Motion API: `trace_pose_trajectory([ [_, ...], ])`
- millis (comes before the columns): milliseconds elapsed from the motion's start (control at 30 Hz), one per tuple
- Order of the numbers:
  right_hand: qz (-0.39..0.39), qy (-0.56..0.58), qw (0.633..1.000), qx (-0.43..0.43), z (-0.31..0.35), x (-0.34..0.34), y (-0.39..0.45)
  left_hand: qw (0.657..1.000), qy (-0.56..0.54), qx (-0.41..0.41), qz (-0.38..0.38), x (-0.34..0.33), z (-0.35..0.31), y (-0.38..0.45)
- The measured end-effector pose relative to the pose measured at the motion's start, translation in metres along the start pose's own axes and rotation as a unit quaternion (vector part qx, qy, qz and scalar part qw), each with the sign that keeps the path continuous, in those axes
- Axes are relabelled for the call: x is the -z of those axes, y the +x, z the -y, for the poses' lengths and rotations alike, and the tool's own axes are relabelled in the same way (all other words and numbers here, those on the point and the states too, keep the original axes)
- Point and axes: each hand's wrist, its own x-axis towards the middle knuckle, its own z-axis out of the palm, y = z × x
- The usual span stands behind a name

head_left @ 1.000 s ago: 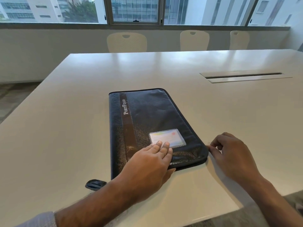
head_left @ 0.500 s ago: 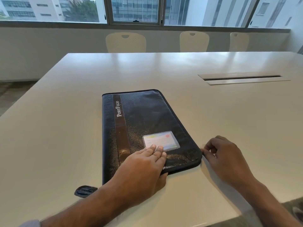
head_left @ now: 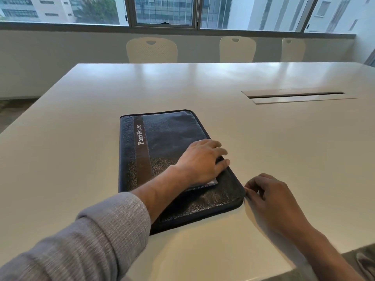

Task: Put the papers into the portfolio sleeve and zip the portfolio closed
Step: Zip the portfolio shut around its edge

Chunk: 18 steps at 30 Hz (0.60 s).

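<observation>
Zipping step under way: left hand [head_left: 203, 159] flat, pressing portfolio [head_left: 162, 142] cover; right hand [head_left: 265, 191] pinching at its 4 o'clock corner, zipper pull hidden. Next: draw pull along edge.

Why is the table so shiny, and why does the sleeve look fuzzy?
In the head view, daylight from the windows bounces off the glossy table, giving pale glare streaks; the grey sleeve sits nearest the camera and is smeared soft; the left hand casts a faint shadow on the portfolio; the wide lens bends the table edges.
</observation>
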Motion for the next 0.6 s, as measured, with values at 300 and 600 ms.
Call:
trace_pose_trajectory([
  [300, -0.026, -0.073, 0.997, 0.029, 0.007, 0.002, 0.008, 0.999, -0.037, -0.027, 0.0, -0.02, 0.011, 0.002],
  [600, -0.024, -0.057, 0.997, 0.041, 0.002, 0.005, -0.001, 0.999, -0.045, -0.025, -0.017, -0.022, 0.014, 0.004],
])
